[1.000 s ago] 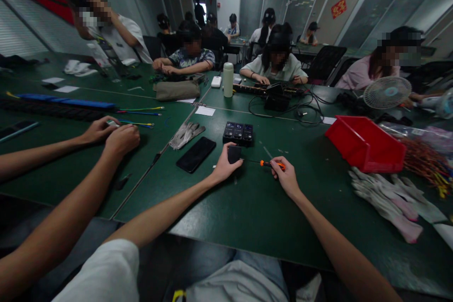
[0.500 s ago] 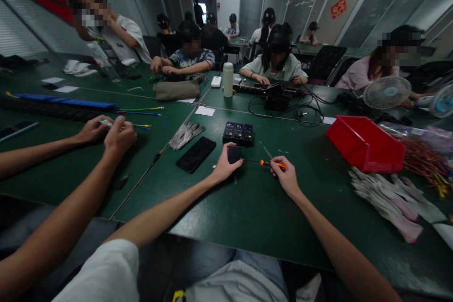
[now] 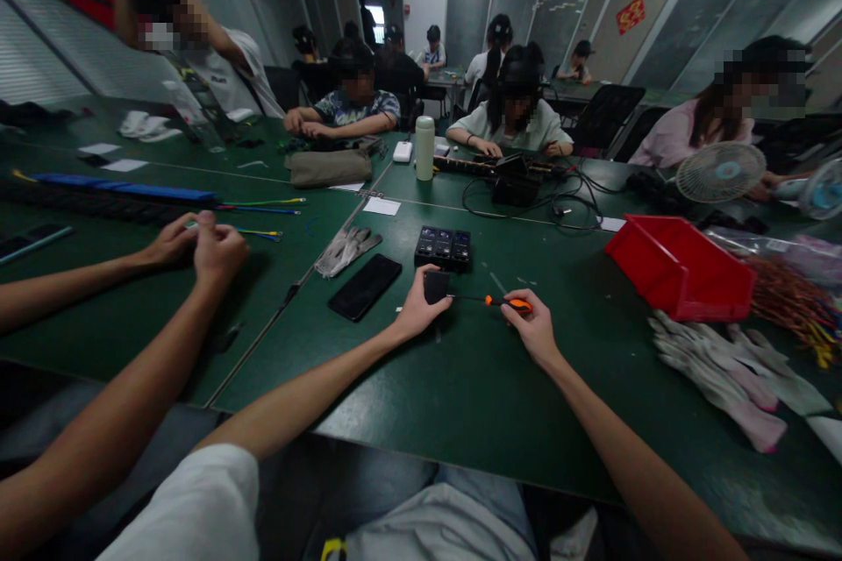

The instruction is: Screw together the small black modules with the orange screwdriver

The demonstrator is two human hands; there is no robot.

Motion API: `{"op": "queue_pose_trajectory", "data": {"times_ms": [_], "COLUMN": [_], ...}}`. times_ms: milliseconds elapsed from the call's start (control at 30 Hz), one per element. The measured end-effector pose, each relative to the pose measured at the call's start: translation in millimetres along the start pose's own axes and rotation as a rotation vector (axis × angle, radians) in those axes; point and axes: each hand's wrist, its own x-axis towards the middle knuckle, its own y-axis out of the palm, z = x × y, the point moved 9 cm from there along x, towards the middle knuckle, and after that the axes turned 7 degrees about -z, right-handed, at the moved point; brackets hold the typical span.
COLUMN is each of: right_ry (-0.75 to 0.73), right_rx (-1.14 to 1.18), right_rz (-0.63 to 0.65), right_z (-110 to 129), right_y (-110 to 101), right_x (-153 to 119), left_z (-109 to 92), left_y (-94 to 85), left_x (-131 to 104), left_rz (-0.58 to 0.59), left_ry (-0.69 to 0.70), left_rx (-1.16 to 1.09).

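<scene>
My left hand (image 3: 421, 308) grips a small black block (image 3: 437, 287) just above the green table, fingers behind it and thumb at its lower right. In my right hand (image 3: 531, 324) is a screwdriver (image 3: 517, 304) with an orange and black handle. Its thin shaft points left, and the tip meets or nearly meets the block's right side; I cannot tell which. Right behind the block lies a black case (image 3: 443, 247) with several compartments or modules. A black smartphone (image 3: 365, 287) lies left of my left hand, with grey-white gloves (image 3: 346, 251) behind it.
A red bin (image 3: 681, 267), work gloves (image 3: 717, 372) and a bundle of wires (image 3: 786, 298) lie to the right. At left a co-worker's hands (image 3: 207, 250) hold something small beside cables (image 3: 124, 188). Farther back stand a pale green bottle (image 3: 424, 149) and a fan (image 3: 721, 172); other people sit around.
My right hand has turned slightly on the screwdriver handle, showing more of its orange. My left hand and the block stay put. A standing person at the far left has raised their arms to their head.
</scene>
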Motion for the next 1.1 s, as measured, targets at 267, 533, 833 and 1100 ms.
{"op": "queue_pose_trajectory", "data": {"times_ms": [267, 533, 833, 1100], "right_ry": [0.083, 0.026, 0.083, 0.069], "right_rx": [-0.020, 0.017, 0.037, 0.046], "right_rz": [0.024, -0.027, 0.029, -0.002], "right_z": [-6.6, -3.5, -7.0, -7.7], "right_y": [3.1, -2.5, 3.7, 1.5], "right_x": [-2.3, -0.4, -1.5, 0.5], "left_z": [0.7, 0.1, 1.5, 1.4], "left_y": [0.5, 0.4, 0.4, 0.1], "left_x": [0.1, -0.1, 0.8, 0.8], "left_rz": [0.002, 0.006, -0.002, 0.001], "left_ry": [-0.002, -0.003, 0.011, 0.022], "left_rx": [-0.020, -0.026, -0.009, -0.004]}}
